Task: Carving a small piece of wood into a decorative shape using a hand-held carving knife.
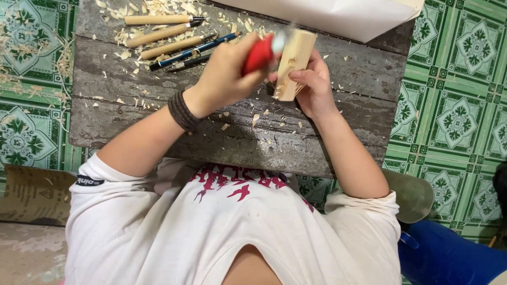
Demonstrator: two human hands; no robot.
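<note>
1. Head view, hands: I see the left hand (pixel 227 74) clenched round a red-handled carving knife (pixel 257 54). Its blade end is blurred, so I cannot tell exactly where the edge sits. The right hand (pixel 311 87) grips a pale wooden block (pixel 294 60), fingers wrapped over its lower half from the 4 o'clock side.
2. Head view, key relation: the block lies just at 3 o'clock of the knife hand, touching or nearly touching the tool. Its long axis runs from 1 o'clock to 7 o'clock, upper end free, with a notch cut in the lower part. The right hand is the nearer, since it carries the block.
3. Head view, surroundings: both hands hover over a weathered plank bench (pixel 132 121) strewn with shavings (pixel 158 8). At 10 o'clock lie wooden-handled carving tools (pixel 163 34) and a blue pen (pixel 195 50). A white sheet (pixel 338 16) sits at 1 o'clock, above a green tiled floor (pixel 454 105).
</note>
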